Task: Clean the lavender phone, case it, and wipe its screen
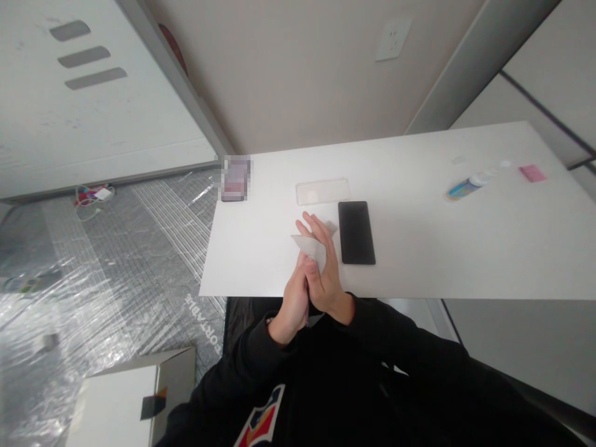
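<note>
A pale translucent sheet (pixel 310 248) sits pinched between the 2 hands, just above the near edge of the white table (pixel 419 261). The left hand (pixel 293 304) stands upright, gripping its lower side, while the right hand (pixel 326 273) presses against it with fingers extended and slightly spread; the exact finger hold is hidden. Both wrists nearly touch. A black smartphone (pixel 356 233) lies just beside the right hand, and a clear rectangular plastic piece (pixel 322 191) lies beyond. A blue-labelled bottle (pixel 463 187) and a pink card (pixel 533 173) lie well apart.
</note>
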`<state>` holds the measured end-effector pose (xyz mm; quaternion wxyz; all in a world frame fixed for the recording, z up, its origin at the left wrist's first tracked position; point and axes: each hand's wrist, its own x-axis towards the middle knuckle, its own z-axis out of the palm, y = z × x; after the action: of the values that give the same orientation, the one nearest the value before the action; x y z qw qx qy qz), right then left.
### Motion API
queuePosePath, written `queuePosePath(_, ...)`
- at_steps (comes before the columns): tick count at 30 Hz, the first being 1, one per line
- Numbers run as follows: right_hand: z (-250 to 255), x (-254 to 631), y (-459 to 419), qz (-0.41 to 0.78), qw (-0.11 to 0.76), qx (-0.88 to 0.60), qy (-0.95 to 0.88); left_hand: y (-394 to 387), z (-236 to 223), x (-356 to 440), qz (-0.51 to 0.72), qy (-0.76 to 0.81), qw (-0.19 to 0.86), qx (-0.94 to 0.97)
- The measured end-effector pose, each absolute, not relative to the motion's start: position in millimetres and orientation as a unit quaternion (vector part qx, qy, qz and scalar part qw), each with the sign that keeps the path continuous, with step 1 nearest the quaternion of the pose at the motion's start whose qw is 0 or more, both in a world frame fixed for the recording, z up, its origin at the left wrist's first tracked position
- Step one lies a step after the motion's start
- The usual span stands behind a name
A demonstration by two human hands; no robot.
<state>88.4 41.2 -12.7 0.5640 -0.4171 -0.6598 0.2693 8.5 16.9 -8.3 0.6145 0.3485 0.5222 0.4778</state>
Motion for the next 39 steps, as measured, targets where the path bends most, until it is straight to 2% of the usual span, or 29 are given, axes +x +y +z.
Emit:
queuePosePath(4, -13, 88, 47, 0.25, 0.54, -0.412, -0.69, 24, 3, 17, 0.509, 0.466, 0.674, 0.263)
queuePosePath(10, -13, 84, 48, 0.271, 0.508, -0.413, -0.706, 38, 11, 17, 0.527, 0.426, 0.689, 0.257)
queuePosePath(15, -25, 73, 21, 0.326, 0.469, -0.379, -0.728, 63, 18, 5, 0.577, 0.451, 0.62, 0.284)
queuePosePath(19, -28, 71, 7, 0.348, 0.471, -0.356, -0.728, 70, 23, -5, 0.573, 0.437, 0.558, 0.411)
queuePosePath(24, -21, 74, 26, 0.447, 0.519, -0.402, -0.607, 48, 17, 0, 0.53, 0.477, 0.52, 0.47)
queuePosePath(29, -22, 68, 40, 0.515, 0.513, -0.427, -0.537, 34, 15, 6, 0.522, 0.509, 0.495, 0.473)
queuePosePath(36, -25, 77, 16, 0.638, 0.509, -0.407, -0.41, 64, 31, -15, 0.6, 0.462, 0.489, 0.433)
queuePosePath(39, -29, 88, 7, 0.638, 0.53, -0.415, -0.375, 76, 33, -26, 0.619, 0.452, 0.482, 0.425)
